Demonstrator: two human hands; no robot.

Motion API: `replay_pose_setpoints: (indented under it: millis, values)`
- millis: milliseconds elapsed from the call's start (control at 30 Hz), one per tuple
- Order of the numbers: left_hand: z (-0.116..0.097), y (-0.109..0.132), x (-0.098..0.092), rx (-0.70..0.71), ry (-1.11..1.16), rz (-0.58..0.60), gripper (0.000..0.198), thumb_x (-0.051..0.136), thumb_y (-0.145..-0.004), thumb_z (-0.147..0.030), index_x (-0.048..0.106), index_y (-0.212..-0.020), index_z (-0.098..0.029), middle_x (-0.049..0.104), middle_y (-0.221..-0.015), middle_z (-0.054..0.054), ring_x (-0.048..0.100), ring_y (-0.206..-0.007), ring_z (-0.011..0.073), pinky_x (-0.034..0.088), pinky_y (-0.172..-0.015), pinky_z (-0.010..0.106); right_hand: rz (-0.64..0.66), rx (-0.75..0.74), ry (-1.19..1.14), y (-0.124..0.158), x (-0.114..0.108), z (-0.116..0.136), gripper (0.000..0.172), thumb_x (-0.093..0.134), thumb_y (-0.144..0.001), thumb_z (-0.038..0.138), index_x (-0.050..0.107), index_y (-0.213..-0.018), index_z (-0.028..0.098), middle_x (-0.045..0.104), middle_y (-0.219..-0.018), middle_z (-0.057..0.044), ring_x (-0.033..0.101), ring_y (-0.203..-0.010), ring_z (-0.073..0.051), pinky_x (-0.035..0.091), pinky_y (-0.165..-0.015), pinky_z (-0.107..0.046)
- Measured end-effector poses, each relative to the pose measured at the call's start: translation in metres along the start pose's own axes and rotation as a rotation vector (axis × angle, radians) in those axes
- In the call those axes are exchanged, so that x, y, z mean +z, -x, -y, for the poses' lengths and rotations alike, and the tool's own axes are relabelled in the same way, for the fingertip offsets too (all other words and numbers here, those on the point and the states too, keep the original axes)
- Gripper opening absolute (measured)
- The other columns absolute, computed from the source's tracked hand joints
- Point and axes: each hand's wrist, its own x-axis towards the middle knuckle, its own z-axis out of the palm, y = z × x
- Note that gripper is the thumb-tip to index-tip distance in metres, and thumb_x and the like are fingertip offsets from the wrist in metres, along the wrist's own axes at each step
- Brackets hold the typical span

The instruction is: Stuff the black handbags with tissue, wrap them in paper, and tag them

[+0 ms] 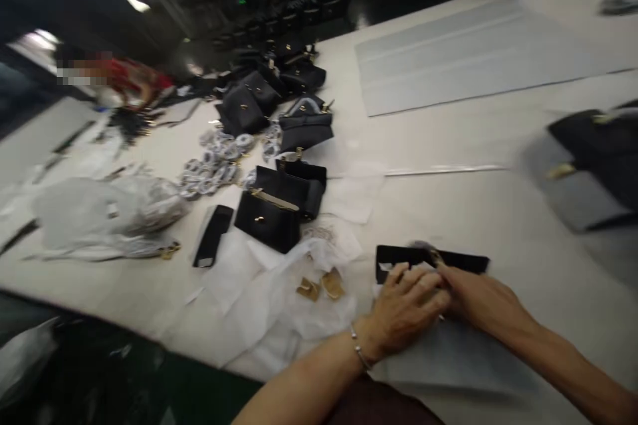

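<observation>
A black handbag (461,260) lies at the table's near edge, largely covered by my hands. My left hand (406,309), with a bracelet at the wrist, is closed over the bag's front edge, its fingers bent on white paper (386,267) there. From the other side my right hand (476,295) meets it, fingers curled together by a wrapped handle (423,247). Its fingertips are hidden, so what they pinch does not show. Beneath both hands spreads a pale grey sheet (458,352).
Several black handbags (269,219) and wrapped rings (212,163) crowd the table's middle. Crumpled white paper (269,292) with brown pieces (333,284) lies left of my hands. A blurred black bag (603,159) stands right. A flat grey sheet (448,56) lies farther back; a person in red (137,80) works far left.
</observation>
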Motion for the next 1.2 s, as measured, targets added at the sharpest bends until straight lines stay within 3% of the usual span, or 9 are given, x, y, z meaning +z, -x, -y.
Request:
replay_pose_setpoints:
  millis: [67, 167, 333, 433, 533, 733, 933, 1133, 1200]
  values:
    - [0.0, 0.003, 0.005, 0.121, 0.118, 0.067, 0.022, 0.043, -0.102, -0.022, 0.056, -0.119, -0.018, 0.062, -0.121, 0.006, 0.054, -0.112, 0.018, 0.042, -0.097, 0.035, 0.177, 0.081, 0.131, 0.019, -0.025, -0.01, 0.027, 0.084, -0.061, 0.03, 0.061, -0.075, 0.024, 0.064, -0.068, 0.0, 0.058, -0.059, -0.018, 0.036, -0.053, -0.029]
    - [-0.008, 0.008, 0.011, 0.145, 0.194, 0.148, 0.015, 0.046, -0.101, -0.023, 0.056, -0.111, -0.016, 0.065, -0.097, 0.002, 0.057, -0.09, 0.0172, 0.044, -0.08, 0.032, 0.331, 0.146, 0.056, 0.022, -0.049, -0.018, 0.02, 0.075, -0.069, 0.033, 0.061, -0.079, 0.024, 0.067, -0.072, 0.002, 0.061, -0.065, -0.019, 0.039, -0.056, -0.027]
    - [-0.018, 0.003, 0.013, 0.003, 0.18, 0.173, 0.003, 0.053, -0.096, -0.021, 0.055, -0.095, -0.02, 0.062, -0.087, 0.0, 0.055, -0.082, 0.0191, 0.042, -0.072, 0.033, 0.037, 0.062, -0.013, 0.007, -0.064, -0.036, 0.014, 0.057, -0.086, 0.03, 0.067, -0.092, 0.023, 0.071, -0.087, -0.003, 0.066, -0.079, -0.021, 0.051, -0.073, -0.031]
    - [-0.021, -0.001, 0.017, -0.092, 0.159, 0.148, 0.008, 0.054, -0.095, -0.022, 0.055, -0.103, -0.02, 0.061, -0.089, 0.001, 0.055, -0.083, 0.02, 0.043, -0.073, 0.034, -0.022, -0.255, 0.117, -0.01, -0.052, -0.035, 0.035, 0.06, -0.081, 0.016, 0.066, -0.114, 0.024, 0.068, -0.118, -0.008, 0.062, -0.109, -0.027, 0.048, -0.096, -0.042]
    - [-0.028, 0.001, 0.024, -0.081, 0.067, 0.118, 0.01, 0.053, -0.096, -0.02, 0.055, -0.105, -0.019, 0.06, -0.091, 0.002, 0.054, -0.085, 0.0211, 0.044, -0.075, 0.036, 0.041, -0.377, 0.121, -0.03, -0.032, -0.029, 0.03, 0.06, -0.081, 0.011, 0.07, -0.106, 0.024, 0.069, -0.118, -0.007, 0.063, -0.112, -0.025, 0.049, -0.098, -0.041]
    - [-0.03, 0.008, 0.036, -0.075, 0.034, 0.019, 0.02, 0.046, -0.099, -0.02, 0.057, -0.116, -0.02, 0.06, -0.115, 0.006, 0.054, -0.101, 0.0199, 0.043, -0.09, 0.037, 0.033, -0.331, 0.099, -0.037, -0.022, -0.012, 0.015, 0.06, -0.088, 0.018, 0.072, -0.097, 0.022, 0.075, -0.099, -0.004, 0.07, -0.091, -0.02, 0.055, -0.085, -0.03]
    - [-0.025, 0.003, 0.051, -0.124, 0.104, -0.008, 0.02, 0.051, -0.098, -0.021, 0.058, -0.116, -0.021, 0.063, -0.113, 0.005, 0.055, -0.106, 0.022, 0.045, -0.087, 0.038, -0.027, -0.305, 0.122, 0.032, -0.021, 0.021, 0.02, 0.055, -0.093, 0.023, 0.073, -0.101, 0.023, 0.075, -0.099, -0.006, 0.07, -0.089, -0.022, 0.054, -0.085, -0.034]
    - [-0.009, 0.013, 0.029, -0.015, 0.275, -0.001, 0.021, 0.057, -0.096, -0.028, 0.058, -0.116, -0.021, 0.063, -0.122, 0.005, 0.056, -0.115, 0.0207, 0.044, -0.098, 0.038, -0.339, -0.079, -0.25, 0.073, 0.015, 0.002, 0.022, 0.057, -0.092, 0.033, 0.074, -0.104, 0.025, 0.074, -0.105, -0.004, 0.07, -0.095, -0.023, 0.057, -0.09, -0.04]
    - [-0.001, 0.024, 0.02, -0.143, 0.263, -0.085, 0.032, 0.062, -0.092, -0.026, 0.054, -0.122, -0.022, 0.057, -0.132, 0.008, 0.051, -0.122, 0.0248, 0.041, -0.102, 0.043, -0.352, 0.046, -0.352, 0.073, 0.021, -0.004, 0.023, 0.063, -0.088, 0.038, 0.075, -0.103, 0.026, 0.075, -0.105, -0.003, 0.071, -0.093, -0.024, 0.057, -0.089, -0.04]
